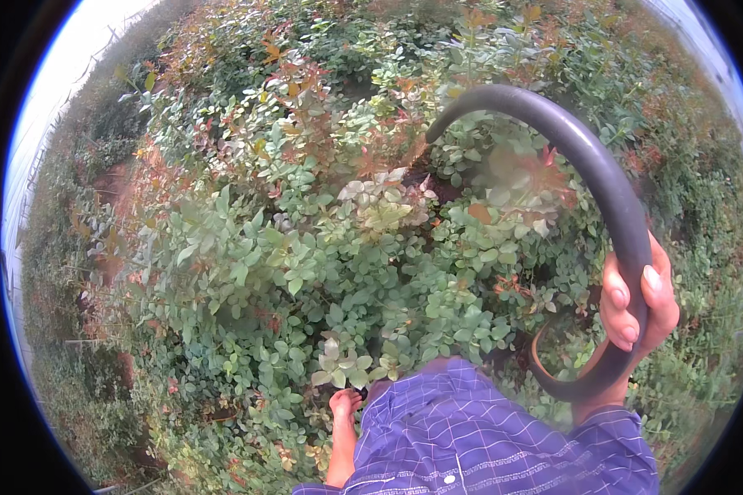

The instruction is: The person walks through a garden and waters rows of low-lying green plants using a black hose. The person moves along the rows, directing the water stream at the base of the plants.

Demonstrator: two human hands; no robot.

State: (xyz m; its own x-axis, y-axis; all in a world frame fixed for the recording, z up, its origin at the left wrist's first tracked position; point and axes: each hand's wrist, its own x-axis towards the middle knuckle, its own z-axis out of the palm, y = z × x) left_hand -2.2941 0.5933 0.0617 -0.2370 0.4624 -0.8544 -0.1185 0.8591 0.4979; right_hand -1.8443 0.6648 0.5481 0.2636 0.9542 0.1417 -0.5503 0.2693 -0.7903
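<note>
My right hand [641, 303] grips a thick, dark grey hose [579, 139] at the right, fingers and thumb wrapped around it. From the hand the hose arcs up and left, and its far end hangs over leafy rose bushes [359, 260]. A blurred brownish streak shows just below that end; I cannot tell what it is. Below the hand, the hose bends left beside my forearm and partly vanishes near the foliage. Low by my side is my left hand [345, 401], close to the leaves; its fingers look curled, and whether they hold anything is unclear.
Dense bushes with green and reddish leaves surround me and reach my waist. Strips of bare brown soil [121, 185] show between plants at the left. Pale sheeting [56, 80], like a greenhouse cover, borders the upper left. My checked blue shirt [470, 427] fills the bottom.
</note>
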